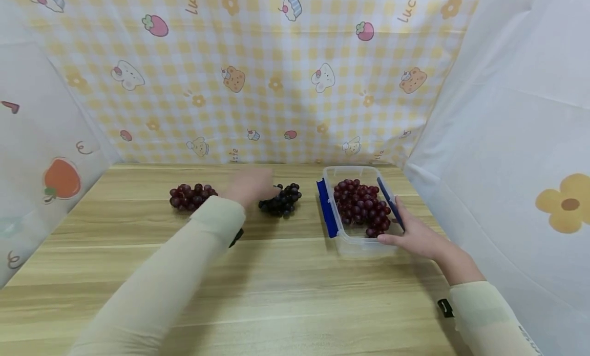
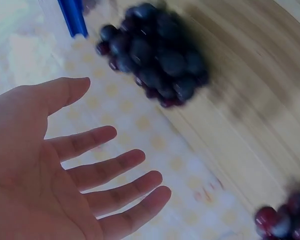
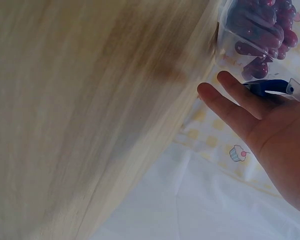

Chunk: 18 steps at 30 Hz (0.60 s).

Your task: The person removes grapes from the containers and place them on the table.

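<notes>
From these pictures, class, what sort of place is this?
Probably a staged tabletop set, not a real kitchen: a wooden table screened by a printed cloth and white sheets, with only grapes and a box laid out.

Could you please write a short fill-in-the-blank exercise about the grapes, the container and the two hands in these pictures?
1. The clear container holds a bunch of ____ grapes.
2. The left hand reaches, fingers spread, over the ____ grape bunch.
3. The right hand rests against the container's ____ side.
4. Outside the container, ____ grape bunches lie on the wooden table.

Missing words: red; dark; right; two
</notes>
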Available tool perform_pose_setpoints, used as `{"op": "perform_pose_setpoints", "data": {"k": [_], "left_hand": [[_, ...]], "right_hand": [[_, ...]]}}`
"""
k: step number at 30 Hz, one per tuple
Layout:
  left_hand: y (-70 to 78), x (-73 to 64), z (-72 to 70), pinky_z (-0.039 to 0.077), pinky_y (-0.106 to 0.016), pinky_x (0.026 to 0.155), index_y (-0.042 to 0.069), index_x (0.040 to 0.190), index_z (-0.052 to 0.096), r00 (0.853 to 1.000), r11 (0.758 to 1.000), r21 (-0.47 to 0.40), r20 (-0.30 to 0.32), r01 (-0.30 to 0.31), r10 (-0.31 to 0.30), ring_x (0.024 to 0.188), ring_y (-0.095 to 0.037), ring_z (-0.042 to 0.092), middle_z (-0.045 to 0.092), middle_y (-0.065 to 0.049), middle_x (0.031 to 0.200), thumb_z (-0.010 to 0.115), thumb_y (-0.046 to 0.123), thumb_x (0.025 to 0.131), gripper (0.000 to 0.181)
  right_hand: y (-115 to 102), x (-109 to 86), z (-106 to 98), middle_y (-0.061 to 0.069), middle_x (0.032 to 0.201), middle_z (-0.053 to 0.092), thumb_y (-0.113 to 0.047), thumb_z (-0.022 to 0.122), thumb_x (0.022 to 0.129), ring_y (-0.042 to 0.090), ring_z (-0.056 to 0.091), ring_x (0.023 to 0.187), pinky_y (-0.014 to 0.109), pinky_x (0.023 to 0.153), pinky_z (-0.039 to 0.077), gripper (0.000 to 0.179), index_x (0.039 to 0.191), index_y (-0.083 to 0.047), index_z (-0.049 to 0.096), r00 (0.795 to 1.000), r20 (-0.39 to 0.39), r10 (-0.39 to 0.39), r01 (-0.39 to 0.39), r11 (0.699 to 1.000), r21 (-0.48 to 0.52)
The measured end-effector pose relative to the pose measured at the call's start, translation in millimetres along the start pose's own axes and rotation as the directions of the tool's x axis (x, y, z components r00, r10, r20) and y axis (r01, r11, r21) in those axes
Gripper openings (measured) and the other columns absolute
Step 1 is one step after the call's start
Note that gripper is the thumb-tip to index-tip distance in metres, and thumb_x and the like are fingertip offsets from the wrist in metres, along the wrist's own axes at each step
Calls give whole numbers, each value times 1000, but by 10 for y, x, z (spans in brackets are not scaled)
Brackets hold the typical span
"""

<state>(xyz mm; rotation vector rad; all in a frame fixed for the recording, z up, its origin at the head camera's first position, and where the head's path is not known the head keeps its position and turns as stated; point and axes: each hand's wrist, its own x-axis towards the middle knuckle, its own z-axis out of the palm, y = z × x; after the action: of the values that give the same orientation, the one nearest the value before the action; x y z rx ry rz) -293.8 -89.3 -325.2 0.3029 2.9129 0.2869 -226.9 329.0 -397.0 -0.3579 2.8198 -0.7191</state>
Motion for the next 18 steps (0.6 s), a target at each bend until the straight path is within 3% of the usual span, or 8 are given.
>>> {"op": "perform_pose_setpoints", "data": {"k": [3,8,13,18], "left_hand": [[200,63,5,48,-39,77,17,74,50,1000,999,31,25,-13,12,65,-18,47,47,1,70,61,41,105,41],[524,86,10,49,-39,80,17,78,54,999,998,33,17,-47,46,77,-20,54,57,-1,83,61,39,105,36],[809,103,29,47,-33,69,17,73,49,992,992,8,32,-124,124,69,-16,50,52,2,75,62,35,106,39],[1073,176,41,37,-26,55,19,69,43,980,981,-19,50,-193,194,57,-10,39,43,5,70,61,31,105,42]], "right_hand": [[-4,-2,-4,44,168,13,-54,73,97,65,23,153,77,121,25,127,166,-4,-21,1000,3,2,-2,1000,6],[-1,-7,-3,43,168,11,-54,73,97,65,21,153,78,121,25,127,166,-5,-22,1000,9,4,-4,1000,13],[4,-18,-3,43,169,10,-56,73,96,65,20,153,78,121,24,129,166,-6,-22,1000,6,6,-6,1000,16],[3,-18,2,43,169,9,-58,73,95,65,20,153,78,121,23,130,167,-5,-21,1000,2,0,0,1000,12]]}}
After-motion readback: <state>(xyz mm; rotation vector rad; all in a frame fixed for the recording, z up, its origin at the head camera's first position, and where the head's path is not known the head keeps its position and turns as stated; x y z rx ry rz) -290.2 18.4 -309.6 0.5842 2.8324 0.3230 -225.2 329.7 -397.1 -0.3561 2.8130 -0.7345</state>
